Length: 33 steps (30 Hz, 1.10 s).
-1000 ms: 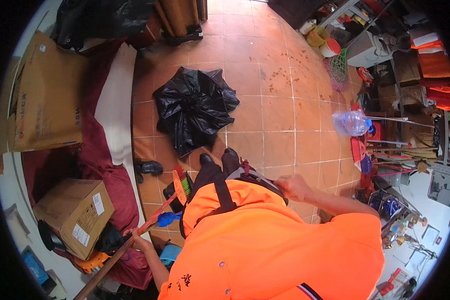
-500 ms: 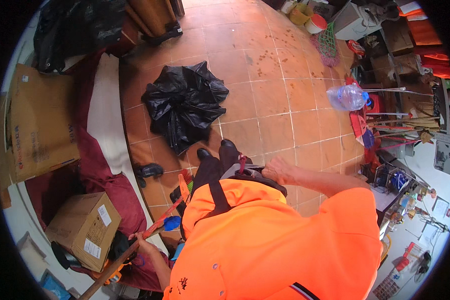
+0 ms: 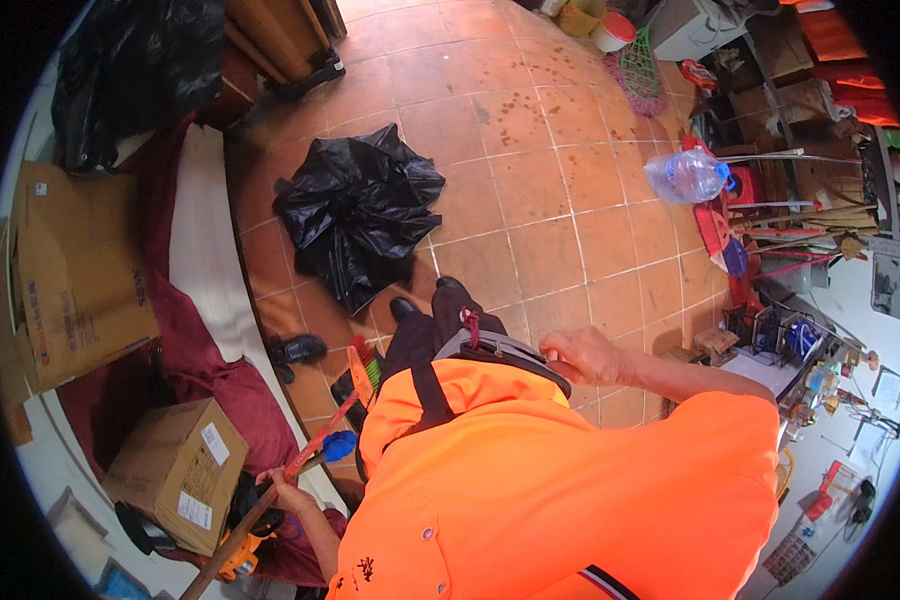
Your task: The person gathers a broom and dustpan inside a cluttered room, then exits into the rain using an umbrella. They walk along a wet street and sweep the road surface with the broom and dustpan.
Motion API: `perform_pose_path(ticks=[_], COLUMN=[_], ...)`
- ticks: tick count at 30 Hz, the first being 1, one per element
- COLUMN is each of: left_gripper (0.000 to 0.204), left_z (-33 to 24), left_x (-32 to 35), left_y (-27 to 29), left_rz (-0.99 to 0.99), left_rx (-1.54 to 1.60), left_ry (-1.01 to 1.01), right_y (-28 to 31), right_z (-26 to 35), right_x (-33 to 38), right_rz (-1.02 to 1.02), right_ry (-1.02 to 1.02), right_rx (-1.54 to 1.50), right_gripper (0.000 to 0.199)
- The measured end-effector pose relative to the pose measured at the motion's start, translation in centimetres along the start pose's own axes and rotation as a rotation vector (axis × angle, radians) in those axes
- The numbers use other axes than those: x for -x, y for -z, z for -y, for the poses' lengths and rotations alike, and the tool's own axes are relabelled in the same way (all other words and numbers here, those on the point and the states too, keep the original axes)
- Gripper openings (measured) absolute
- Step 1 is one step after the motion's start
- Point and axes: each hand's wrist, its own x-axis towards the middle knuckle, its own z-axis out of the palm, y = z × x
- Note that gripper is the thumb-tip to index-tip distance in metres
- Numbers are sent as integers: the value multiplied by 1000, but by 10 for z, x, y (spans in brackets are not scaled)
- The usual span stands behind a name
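Observation:
My left hand (image 3: 288,494) is closed round a long pole (image 3: 232,545), wooden at its lower end and red farther up. The pole slants up to an orange piece (image 3: 358,374) beside green and red bristles at my left leg. A blue bundle (image 3: 339,445) sits against the pole. My right hand (image 3: 588,356) is at the right end of the grey and black waist bag (image 3: 500,347), its fingers curled; what they hold, if anything, is hidden. Ahead of my feet a crumpled black plastic bag (image 3: 358,215) lies spread on the floor.
Orange tiles (image 3: 530,260) cover the floor. At left are a large cardboard box (image 3: 85,270), a smaller box (image 3: 175,470) and a dark red cloth (image 3: 235,400). A clear plastic bottle (image 3: 686,176) lies at right near cluttered shelves. A black shoe (image 3: 300,350) rests left of my feet.
The view has shifted slightly. My right hand has moved a little away from the waist bag's front, toward its right end. My left hand keeps its hold on the pole.

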Motion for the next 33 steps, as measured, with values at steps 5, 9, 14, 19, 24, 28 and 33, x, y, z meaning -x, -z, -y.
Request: perform_pose_path(ticks=[5,9,14,19,24,28,33], left_gripper=[31,32,28,30,31,31,31], left_z=[-11,-2,23,43,50,46,52], left_x=[10,2,-5,-3,9,10,6], left_y=[-10,-8,7,16,-6,-24,-30], left_rz=[8,-29,-85,-170,-281,-273,-278], left_rx=[-19,6,-20,-137,-288,-258,-221], left_ry=[-9,10,45,155,145,103,86], right_y=[4,0,3,-6,7,3,13], right_z=[-1,-4,-7,-26,-10,-41,-32], right_x=[12,18,13,15,-2,-4,-18], right_rz=[129,272,385,404,604,646,616], right_ry=[43,-8,-42,-12,-46,-92,-79], right_rx=[90,215,227,232,403,190,225], right_gripper=[26,17,24,21,22,25,28])
